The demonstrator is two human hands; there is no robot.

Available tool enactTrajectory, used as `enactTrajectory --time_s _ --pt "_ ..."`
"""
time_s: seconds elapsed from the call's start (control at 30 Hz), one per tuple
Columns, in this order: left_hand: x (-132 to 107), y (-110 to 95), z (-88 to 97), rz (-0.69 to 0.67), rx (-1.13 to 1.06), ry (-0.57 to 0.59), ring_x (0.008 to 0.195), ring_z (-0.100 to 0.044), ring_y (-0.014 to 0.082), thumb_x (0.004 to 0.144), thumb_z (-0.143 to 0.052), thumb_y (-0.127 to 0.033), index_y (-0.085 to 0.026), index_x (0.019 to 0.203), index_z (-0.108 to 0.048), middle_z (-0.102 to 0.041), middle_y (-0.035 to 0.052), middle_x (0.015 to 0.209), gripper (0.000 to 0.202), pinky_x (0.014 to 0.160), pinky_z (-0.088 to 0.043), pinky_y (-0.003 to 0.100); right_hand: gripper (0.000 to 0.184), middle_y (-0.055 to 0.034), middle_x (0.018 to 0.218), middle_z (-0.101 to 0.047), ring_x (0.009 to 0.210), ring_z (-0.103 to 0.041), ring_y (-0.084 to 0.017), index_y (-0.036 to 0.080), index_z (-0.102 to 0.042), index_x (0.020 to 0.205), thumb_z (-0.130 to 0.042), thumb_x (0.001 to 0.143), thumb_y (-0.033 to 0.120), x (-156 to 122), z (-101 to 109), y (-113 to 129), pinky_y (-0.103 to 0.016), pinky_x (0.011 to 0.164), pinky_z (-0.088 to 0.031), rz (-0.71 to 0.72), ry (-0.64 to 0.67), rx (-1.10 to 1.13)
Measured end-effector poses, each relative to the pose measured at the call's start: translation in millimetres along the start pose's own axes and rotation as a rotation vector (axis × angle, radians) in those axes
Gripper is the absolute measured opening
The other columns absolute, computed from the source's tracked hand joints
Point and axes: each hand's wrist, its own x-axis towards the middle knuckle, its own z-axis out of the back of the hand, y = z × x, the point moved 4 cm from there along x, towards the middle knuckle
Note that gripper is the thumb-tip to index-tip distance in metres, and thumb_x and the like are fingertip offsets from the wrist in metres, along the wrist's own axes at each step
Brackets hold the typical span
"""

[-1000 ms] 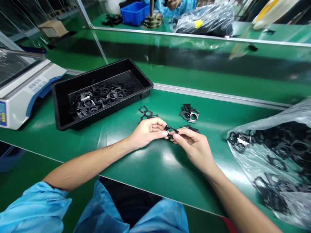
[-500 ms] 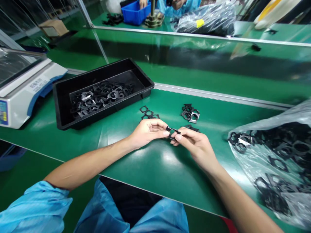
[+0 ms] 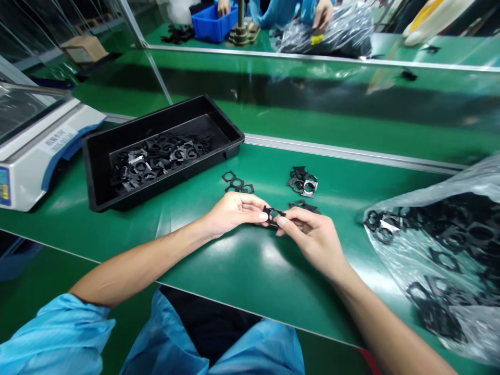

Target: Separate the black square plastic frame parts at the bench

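Note:
Between my two hands is a small black plastic frame (image 3: 274,213) with a round opening. The fingers and thumb of my left hand (image 3: 239,211) pinch its left side. My right hand (image 3: 308,224) grips its right side, thumb toward me; the fingertips partly hide the piece. Just beyond my left hand lie several loose black frames (image 3: 236,182) on the green table (image 3: 250,281). A small pile of like frames (image 3: 302,182) lies beyond my right hand, and more pieces (image 3: 303,207) sit close behind its fingers.
A black tray (image 3: 230,143) holding many frames stands at the back left, beside a white scale (image 3: 42,151). To the right lies a clear plastic bag (image 3: 394,260) of black frames. Past the metal-edged divider, a co-worker's hand (image 3: 322,15) touches another bag; a blue bin (image 3: 213,26) stands there.
The black frame has turned in my fingers, so its round opening faces me more. Across the divider, the co-worker's hand has come down onto the plastic bag.

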Motion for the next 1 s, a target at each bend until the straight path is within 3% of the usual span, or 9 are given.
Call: enactTrajectory --time_s 0.13,0.37,0.67,0.8,0.9,1.0 --pt "0.1 -2.4 2.2 -0.014 0.054 -0.018 0.078 -0.075 0.0191 0.059 -0.094 -0.031 -0.013 0.085 -0.08 -0.08 0.0063 0.083 0.034 0.084 -0.06 0.034 0.047 -0.0024 0.058 -0.067 0.055 -0.063 -0.015 0.017 -0.068 0.065 -0.077 0.078 0.062 0.5 -1.3 -1.5 -0.027 0.06 -0.053 -0.028 0.005 0.014" --pt "2.6 0.4 3.3 0.071 0.036 0.057 0.08 -0.072 0.017 0.059 -0.094 -0.028 -0.012 0.086 -0.08 -0.08 0.0064 0.086 0.034 0.087 -0.057 0.034 0.049 -0.0038 0.06 -0.068 0.058 -0.064 -0.016 0.017 -0.072 0.064 -0.077 0.077 0.064 1.4 1.4 -0.8 -0.028 0.06 -0.052 -0.025 0.001 -0.021" --pt "-0.6 -0.2 -3.0 0.125 -0.008 0.283 0.082 -0.068 0.0134 0.063 -0.096 -0.035 -0.012 0.089 -0.071 -0.073 0.0055 0.088 0.042 0.085 -0.053 0.03 0.046 -0.0034 0.062 -0.07 0.06 -0.064 -0.015 0.017 -0.075 0.066 -0.087 0.064 0.061 2.5 -2.0 0.1 -0.029 0.065 -0.055 -0.199 0.102 0.2" --pt "-1.4 -2.2 -4.3 0.056 0.034 0.226 0.078 -0.065 0.0126 0.067 -0.092 -0.04 -0.013 0.088 -0.067 -0.071 0.0038 0.083 0.042 0.081 -0.052 0.028 0.042 -0.0031 0.066 -0.07 0.063 -0.062 -0.014 0.016 -0.075 0.066 -0.09 0.062 0.056 4.0 1.0 -0.6 -0.027 0.065 -0.054 -0.192 0.074 0.236" --pt "-7.9 -3.7 -9.1 0.011 0.099 0.137 0.078 -0.067 0.0144 0.07 -0.089 -0.039 -0.014 0.085 -0.067 -0.071 0.0035 0.082 0.037 0.081 -0.052 0.028 0.04 -0.0033 0.073 -0.074 0.066 -0.064 -0.013 0.016 -0.078 0.076 -0.092 0.059 0.05 -0.7 -1.2 -5.6 -0.026 0.065 -0.053 -0.2 0.017 0.331" --pt "-16.8 -1.1 -11.9 0.023 0.199 0.066 0.08 -0.069 0.0173 0.073 -0.084 -0.039 -0.016 0.083 -0.068 -0.072 0.0036 0.082 0.03 0.081 -0.055 0.028 0.041 -0.0022 0.073 -0.075 0.064 -0.064 -0.012 0.016 -0.078 0.078 -0.094 0.056 0.047 -7.5 -9.1 -14.1 -0.026 0.066 -0.053 -0.246 0.012 0.445"
